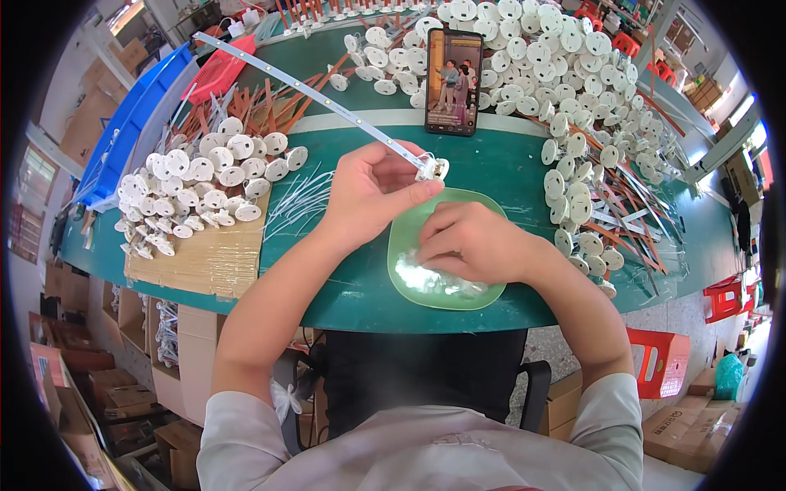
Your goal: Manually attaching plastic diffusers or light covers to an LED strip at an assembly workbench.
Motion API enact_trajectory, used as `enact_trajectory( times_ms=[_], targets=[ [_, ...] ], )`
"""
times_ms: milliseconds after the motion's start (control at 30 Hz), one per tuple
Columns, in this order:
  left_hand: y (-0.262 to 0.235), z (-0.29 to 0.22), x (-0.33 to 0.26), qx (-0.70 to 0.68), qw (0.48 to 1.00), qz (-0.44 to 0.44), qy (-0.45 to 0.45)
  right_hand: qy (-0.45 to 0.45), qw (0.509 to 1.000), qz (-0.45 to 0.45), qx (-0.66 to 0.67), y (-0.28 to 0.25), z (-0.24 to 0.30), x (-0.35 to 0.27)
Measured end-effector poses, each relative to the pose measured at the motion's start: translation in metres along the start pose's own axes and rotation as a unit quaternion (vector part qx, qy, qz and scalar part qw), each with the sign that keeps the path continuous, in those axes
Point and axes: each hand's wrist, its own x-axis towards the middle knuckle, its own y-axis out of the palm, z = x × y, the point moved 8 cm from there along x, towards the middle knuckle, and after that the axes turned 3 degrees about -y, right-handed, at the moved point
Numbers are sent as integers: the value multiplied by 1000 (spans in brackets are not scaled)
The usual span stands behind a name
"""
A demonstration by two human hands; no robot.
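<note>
My left hand [372, 192] pinches the near end of a long white LED strip [327, 102], where a small white connector [432, 168] sits between thumb and fingers. The strip runs away to the upper left across the green table [491, 164]. My right hand [475, 241] rests palm down in a light green dish [401, 245], its fingers curled over small clear and white parts [430, 282] lying there. Whether it grips one is hidden under the hand.
A phone [453, 82] stands upright behind the dish. Heaps of white round caps with brown strips lie at the right [573, 98] and on cardboard at the left [196, 184]. Thin white wires [299, 204] lie beside my left wrist. Blue and red bins [155, 90] sit far left.
</note>
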Motion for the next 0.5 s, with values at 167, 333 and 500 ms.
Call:
enact_trajectory(
  times_ms=[167, 333, 500],
  targets=[
    [2, 2, 0, -5, 1000, 8, 0, 7, 997, -77, 22, -12, 2, 2],
    [0, -2, 0, -2, 1000, 6, 22, 109, 989, -79, 65, -17, -3, 1],
    [2, -4, -1, 21, 1000, 5, 13, 44, 993, -104, 28, -20, -1, 1]
  ],
)
